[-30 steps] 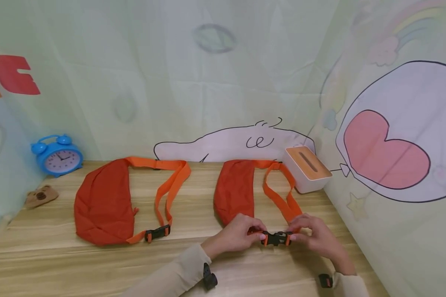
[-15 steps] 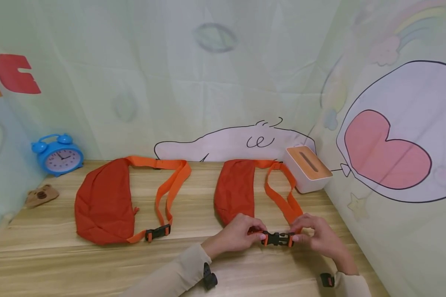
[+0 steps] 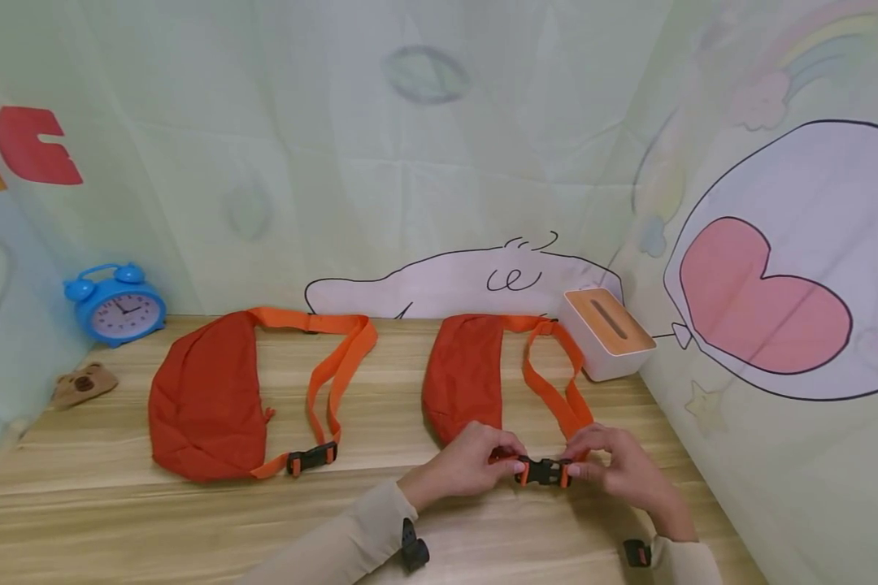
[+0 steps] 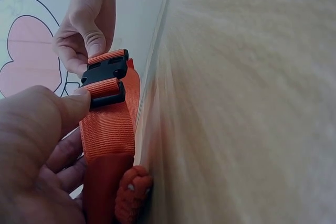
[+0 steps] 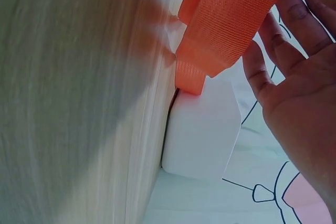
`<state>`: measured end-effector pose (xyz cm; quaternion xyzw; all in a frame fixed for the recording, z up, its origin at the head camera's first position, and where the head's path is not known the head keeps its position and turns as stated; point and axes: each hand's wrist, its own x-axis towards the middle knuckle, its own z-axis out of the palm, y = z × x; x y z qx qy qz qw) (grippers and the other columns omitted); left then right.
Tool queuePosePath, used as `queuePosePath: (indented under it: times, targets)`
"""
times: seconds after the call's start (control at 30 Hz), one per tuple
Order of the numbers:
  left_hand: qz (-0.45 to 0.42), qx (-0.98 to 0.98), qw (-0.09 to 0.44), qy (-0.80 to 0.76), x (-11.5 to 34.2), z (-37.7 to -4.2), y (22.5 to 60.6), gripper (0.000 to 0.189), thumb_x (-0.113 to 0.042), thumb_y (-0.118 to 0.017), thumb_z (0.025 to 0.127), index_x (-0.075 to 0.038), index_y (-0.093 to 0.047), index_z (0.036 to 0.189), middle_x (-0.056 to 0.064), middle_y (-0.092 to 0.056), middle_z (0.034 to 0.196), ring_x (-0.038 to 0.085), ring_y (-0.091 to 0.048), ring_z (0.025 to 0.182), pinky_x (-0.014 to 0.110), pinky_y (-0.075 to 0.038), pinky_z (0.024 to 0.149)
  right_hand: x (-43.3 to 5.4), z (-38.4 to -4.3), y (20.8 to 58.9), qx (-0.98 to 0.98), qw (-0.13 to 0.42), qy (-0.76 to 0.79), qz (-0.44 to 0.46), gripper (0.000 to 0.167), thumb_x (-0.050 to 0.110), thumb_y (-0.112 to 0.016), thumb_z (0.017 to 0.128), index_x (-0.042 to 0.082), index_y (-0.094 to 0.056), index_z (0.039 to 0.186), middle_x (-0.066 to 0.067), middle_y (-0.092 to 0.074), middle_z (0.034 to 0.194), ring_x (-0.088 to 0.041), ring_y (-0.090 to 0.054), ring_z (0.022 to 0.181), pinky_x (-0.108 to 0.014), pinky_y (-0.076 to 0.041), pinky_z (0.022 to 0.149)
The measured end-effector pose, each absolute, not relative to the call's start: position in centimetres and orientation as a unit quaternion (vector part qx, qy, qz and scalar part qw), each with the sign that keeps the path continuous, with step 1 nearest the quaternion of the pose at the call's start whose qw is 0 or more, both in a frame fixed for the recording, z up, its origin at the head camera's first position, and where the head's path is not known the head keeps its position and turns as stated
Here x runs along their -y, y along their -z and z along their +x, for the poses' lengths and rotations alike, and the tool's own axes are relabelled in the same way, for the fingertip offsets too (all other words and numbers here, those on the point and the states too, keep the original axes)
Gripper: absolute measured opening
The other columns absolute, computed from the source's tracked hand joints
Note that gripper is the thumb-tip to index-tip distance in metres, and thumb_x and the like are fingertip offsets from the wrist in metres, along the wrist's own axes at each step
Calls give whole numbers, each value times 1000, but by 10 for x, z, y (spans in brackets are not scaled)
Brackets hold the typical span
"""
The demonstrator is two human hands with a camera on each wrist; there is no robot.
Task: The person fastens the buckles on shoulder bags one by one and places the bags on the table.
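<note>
A red waist bag (image 3: 464, 374) lies on the table, its orange strap (image 3: 552, 390) looped to the right. At the strap's front is a black side-release buckle (image 3: 544, 471), its two halves fitted together. My left hand (image 3: 468, 459) pinches the buckle's left end, thumb on the orange webbing, as the left wrist view shows on the buckle (image 4: 105, 73). The right hand (image 3: 622, 471) pinches the other end between thumb and fingers. In the right wrist view that hand (image 5: 299, 77) stands beside the strap (image 5: 231, 19), with the buckle out of frame.
Left of my hands lies a second, larger red waist bag (image 3: 208, 398) with its black buckle (image 3: 311, 459) fastened. A tissue box (image 3: 607, 333) stands at the back right. A blue alarm clock (image 3: 119, 309) and a brown bear-faced item (image 3: 85, 384) are at the left.
Half a second ago the buckle halves had drawn slightly apart. Now the right hand has moved left and the halves sit closer together. My left hand stays in place.
</note>
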<state>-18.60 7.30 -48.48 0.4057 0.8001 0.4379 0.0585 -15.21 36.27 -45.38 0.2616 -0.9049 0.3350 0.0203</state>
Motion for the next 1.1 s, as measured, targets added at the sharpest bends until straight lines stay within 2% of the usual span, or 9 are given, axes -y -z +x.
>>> queuePosePath:
  times: [0.33,0.7,0.87,1.03,1.1]
  targets:
    - [397,-798,64,-449,-73,-187,485,12,-14,-78,99,-12,-81,110,-2,-83,95,-8,-59,80,12,-48,76,-354,-151,454,899,63,-341,267,26,3,-87,83,26,-78,91,8,-76,93,-1,-64,84,-30,-55,78]
    - [381,-795,70,-467,-73,-188,484,12,-13,-78,99,-10,-81,110,0,-83,95,-6,-65,83,14,-54,82,-346,-151,450,916,48,-345,201,35,-7,-82,83,27,-75,85,11,-74,92,-3,-63,85,-28,-53,82]
    - [379,-792,71,-473,-72,-189,483,11,-13,-78,99,-10,-81,109,1,-83,94,-7,-65,83,13,-54,82,-342,-152,452,910,64,-352,208,38,-13,-81,80,25,-74,83,9,-73,88,-6,-64,82,-27,-54,81]
    - [372,-789,74,-484,-71,-189,482,10,-12,-78,98,-10,-82,108,2,-83,93,-6,-65,82,14,-54,81,-335,-152,455,914,87,-343,200,41,-15,-81,77,25,-74,81,12,-73,87,-3,-63,85,-27,-54,85]
    - [370,-787,74,-488,-71,-189,482,10,-11,-79,98,-10,-82,107,2,-82,92,-7,-64,82,14,-54,81,-333,-153,456,913,100,-342,197,41,-16,-81,75,25,-74,80,12,-72,85,-2,-62,84,-27,-52,83]
